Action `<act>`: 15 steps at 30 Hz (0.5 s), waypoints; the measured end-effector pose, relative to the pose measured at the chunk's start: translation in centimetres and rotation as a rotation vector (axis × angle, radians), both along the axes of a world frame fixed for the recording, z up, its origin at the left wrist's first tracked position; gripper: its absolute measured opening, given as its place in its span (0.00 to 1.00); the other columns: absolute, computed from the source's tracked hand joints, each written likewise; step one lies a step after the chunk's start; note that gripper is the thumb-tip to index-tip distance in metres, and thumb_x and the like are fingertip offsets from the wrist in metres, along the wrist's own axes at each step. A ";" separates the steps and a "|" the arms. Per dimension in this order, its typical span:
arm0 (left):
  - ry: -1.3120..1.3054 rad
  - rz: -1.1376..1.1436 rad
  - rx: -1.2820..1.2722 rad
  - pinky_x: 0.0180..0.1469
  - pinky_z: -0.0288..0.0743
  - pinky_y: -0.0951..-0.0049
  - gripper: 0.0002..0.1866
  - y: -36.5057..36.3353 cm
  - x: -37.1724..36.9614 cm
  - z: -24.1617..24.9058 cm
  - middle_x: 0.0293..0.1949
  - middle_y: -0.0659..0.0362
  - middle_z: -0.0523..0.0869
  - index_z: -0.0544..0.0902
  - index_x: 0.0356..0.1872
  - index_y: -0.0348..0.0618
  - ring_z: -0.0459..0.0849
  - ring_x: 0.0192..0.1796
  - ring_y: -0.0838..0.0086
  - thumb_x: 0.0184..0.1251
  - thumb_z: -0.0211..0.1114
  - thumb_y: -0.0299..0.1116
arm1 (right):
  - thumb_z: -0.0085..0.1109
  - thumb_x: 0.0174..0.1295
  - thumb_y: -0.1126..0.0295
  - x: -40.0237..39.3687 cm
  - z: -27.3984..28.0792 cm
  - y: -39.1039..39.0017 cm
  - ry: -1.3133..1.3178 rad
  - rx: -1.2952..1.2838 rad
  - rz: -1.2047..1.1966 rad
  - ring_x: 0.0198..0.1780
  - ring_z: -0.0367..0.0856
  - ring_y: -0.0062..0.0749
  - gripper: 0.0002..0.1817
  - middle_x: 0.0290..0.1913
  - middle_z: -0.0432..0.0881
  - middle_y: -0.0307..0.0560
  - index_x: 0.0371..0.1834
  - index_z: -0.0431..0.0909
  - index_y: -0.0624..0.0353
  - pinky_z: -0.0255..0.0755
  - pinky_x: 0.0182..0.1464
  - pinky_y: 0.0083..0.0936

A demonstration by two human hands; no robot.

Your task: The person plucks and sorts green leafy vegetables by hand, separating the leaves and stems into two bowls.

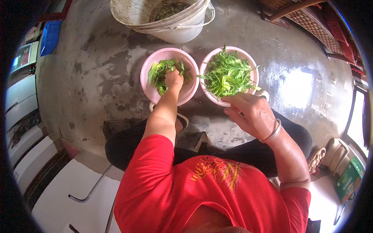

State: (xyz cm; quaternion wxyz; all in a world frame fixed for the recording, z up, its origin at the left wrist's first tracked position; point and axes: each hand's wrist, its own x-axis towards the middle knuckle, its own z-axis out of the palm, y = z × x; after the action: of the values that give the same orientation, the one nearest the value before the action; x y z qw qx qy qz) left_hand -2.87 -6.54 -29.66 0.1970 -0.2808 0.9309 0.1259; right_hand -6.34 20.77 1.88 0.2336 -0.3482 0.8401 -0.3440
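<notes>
Two pink baskets stand side by side on the floor. My left hand (174,79) reaches down into the left basket (188,92), its fingers bent among leafy greens (157,75); whatever they grip is hidden. The right basket (205,88) is heaped with more green leaves (229,73), some poking over its rim. Near that basket's front rim is my right hand (250,112), wearing a silver bangle, with fingers bent and the thumb below them. Anything between those fingertips is too small to tell.
A large white bucket (186,34) with a handle stands on the wet concrete floor (112,77) beyond the baskets. Woven furniture (311,27) is at the upper right. A green box (349,178) sits at the lower right, and a bent metal rod (93,189) at the lower left.
</notes>
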 end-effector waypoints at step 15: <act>0.101 0.613 1.543 0.34 0.73 0.75 0.08 -2.9 0.2 9.2 0.37 0.59 0.80 0.76 0.40 0.44 0.80 0.39 0.70 0.60 0.57 0.30 | 0.58 0.52 0.69 1.0 -1.9 0.9 0.087 -0.025 -0.027 0.29 0.80 0.44 0.10 0.29 0.80 0.53 0.38 0.79 0.57 0.72 0.33 0.34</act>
State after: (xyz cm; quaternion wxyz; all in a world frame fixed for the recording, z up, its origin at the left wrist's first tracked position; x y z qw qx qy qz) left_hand -2.64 -9.46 -20.48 0.2493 -0.3020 0.4730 0.7893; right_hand -5.36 21.66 -0.05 0.1877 -0.3542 0.8499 -0.3421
